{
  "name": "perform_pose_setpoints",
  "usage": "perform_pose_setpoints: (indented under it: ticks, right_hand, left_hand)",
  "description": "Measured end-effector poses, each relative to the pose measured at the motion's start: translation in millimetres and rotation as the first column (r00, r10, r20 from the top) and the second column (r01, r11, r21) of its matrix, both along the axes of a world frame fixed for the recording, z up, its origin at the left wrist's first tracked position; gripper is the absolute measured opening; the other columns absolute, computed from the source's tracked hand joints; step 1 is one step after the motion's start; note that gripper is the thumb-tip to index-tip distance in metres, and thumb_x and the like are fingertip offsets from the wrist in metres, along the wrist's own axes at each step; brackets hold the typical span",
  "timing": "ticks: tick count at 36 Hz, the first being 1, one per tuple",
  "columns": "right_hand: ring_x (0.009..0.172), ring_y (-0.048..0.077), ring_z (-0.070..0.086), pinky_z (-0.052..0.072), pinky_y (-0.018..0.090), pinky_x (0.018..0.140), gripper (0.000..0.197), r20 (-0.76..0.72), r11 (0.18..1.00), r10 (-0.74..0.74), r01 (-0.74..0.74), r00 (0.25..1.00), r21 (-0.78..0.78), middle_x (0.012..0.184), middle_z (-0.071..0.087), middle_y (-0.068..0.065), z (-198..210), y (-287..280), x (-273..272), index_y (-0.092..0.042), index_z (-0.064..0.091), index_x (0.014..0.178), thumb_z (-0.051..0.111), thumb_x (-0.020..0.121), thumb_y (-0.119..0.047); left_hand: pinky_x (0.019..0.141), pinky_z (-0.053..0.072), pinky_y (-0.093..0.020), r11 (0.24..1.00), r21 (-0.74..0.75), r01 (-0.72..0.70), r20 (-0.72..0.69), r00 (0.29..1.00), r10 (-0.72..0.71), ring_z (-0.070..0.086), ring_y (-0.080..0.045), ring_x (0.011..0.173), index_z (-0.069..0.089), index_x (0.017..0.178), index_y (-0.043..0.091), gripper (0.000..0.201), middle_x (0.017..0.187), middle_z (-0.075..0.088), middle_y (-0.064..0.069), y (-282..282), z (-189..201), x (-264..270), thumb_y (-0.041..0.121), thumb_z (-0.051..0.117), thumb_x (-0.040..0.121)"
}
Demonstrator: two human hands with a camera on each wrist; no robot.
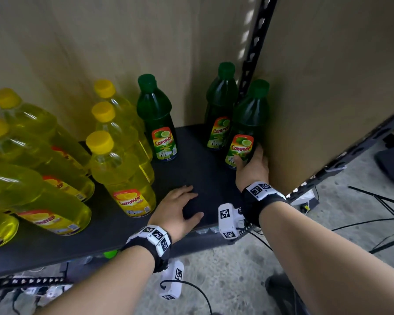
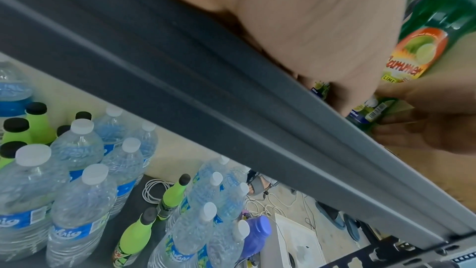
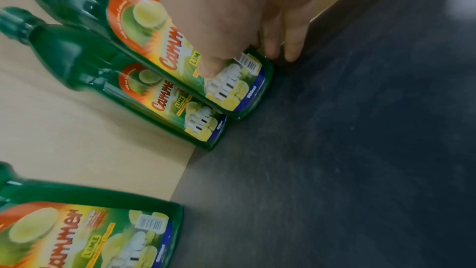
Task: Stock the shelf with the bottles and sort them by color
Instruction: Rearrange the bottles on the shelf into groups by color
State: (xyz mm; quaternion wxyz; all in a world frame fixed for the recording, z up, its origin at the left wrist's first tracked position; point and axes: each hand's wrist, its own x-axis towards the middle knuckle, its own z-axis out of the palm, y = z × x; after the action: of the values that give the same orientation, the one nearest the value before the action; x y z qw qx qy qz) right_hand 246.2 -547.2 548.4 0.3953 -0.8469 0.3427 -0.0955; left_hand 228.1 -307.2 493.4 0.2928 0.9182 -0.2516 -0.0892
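Three green lime bottles stand on the black shelf. My right hand grips the low part of the front right green bottle, thumb on its label and fingers behind it; in the right wrist view that green bottle stands on its base against the side panel. A second green bottle stands just behind it, and a third green bottle stands further left, next to several yellow bottles. My left hand lies flat and empty on the shelf's front edge.
A cardboard side panel and a black slotted post close off the shelf's right end, and cardboard backs it. Bare shelf lies between the green bottles. On the shelf below stand several water bottles and lime-green bottles. Cables cross the floor.
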Motion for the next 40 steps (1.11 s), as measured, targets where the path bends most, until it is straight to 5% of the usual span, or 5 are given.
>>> perform_pose_setpoints:
  ticks: [6, 11, 20, 31, 40]
  right_hand:
    - [0.124, 0.036, 0.052, 0.042, 0.036, 0.09, 0.063, 0.077, 0.993, -0.105, 0.101, 0.992, 0.055, 0.139, 0.049, 0.017, 7.6, 4.3, 5.4, -0.012, 0.038, 0.142, 0.07, 0.093, -0.035]
    - [0.091, 0.022, 0.064, 0.05, 0.032, 0.075, 0.03, 0.206, 0.998, -0.059, 0.055, 0.977, 0.022, 0.099, 0.067, -0.001, 22.0, 28.0, -1.6, -0.023, 0.055, 0.1, 0.07, 0.089, -0.047]
    - [0.126, 0.027, 0.053, 0.039, 0.023, 0.105, 0.055, 0.598, 0.947, 0.282, -0.117, 0.75, -0.299, 0.133, 0.055, 0.016, 98.0, 65.5, 46.7, -0.001, 0.053, 0.136, 0.072, 0.088, -0.02]
    - [0.139, 0.026, 0.044, 0.036, 0.029, 0.108, 0.079, 0.281, 0.985, 0.115, -0.072, 0.953, -0.159, 0.155, 0.039, 0.015, 153.0, 52.7, 108.0, -0.004, 0.018, 0.157, 0.065, 0.097, -0.025]
    - [0.125, 0.027, 0.052, 0.043, 0.03, 0.091, 0.045, 0.165, 0.957, 0.199, -0.155, 0.966, -0.247, 0.133, 0.054, 0.014, 152.9, 42.9, 111.7, -0.005, 0.055, 0.125, 0.07, 0.093, -0.032]
  left_hand:
    - [0.109, 0.002, 0.0, 1.0, -0.026, -0.016, -0.001, 1.0, 0.016, 0.029, 0.0, 0.143, 0.059, 0.139, 0.031, 0.059, 0.153, 0.042, 0.018, -0.6, -0.1, 0.0, 0.051, 0.071, 0.085]
    - [0.119, 0.021, -0.019, 0.999, -0.052, -0.01, -0.02, 1.0, 0.009, 0.032, -0.001, 0.141, 0.061, 0.137, 0.03, 0.063, 0.15, 0.044, 0.018, 1.3, -2.0, -0.2, 0.061, 0.063, 0.081]
    - [0.116, 0.034, -0.027, 1.0, -0.029, 0.008, -0.038, 0.999, -0.009, 0.038, -0.003, 0.137, 0.061, 0.134, 0.035, 0.057, 0.145, 0.05, 0.016, 0.3, -0.1, 1.7, 0.058, 0.059, 0.082]
    - [0.114, 0.013, -0.011, 1.0, -0.013, -0.019, -0.068, 0.998, 0.018, 0.025, 0.005, 0.143, 0.056, 0.139, 0.034, 0.057, 0.151, 0.037, 0.026, -0.5, 7.6, -0.4, 0.055, 0.067, 0.087]
    - [0.112, 0.011, -0.007, 1.0, -0.006, -0.01, -0.058, 0.998, 0.009, 0.024, 0.006, 0.142, 0.057, 0.139, 0.034, 0.058, 0.152, 0.037, 0.025, -0.6, 8.7, -0.2, 0.056, 0.066, 0.086]
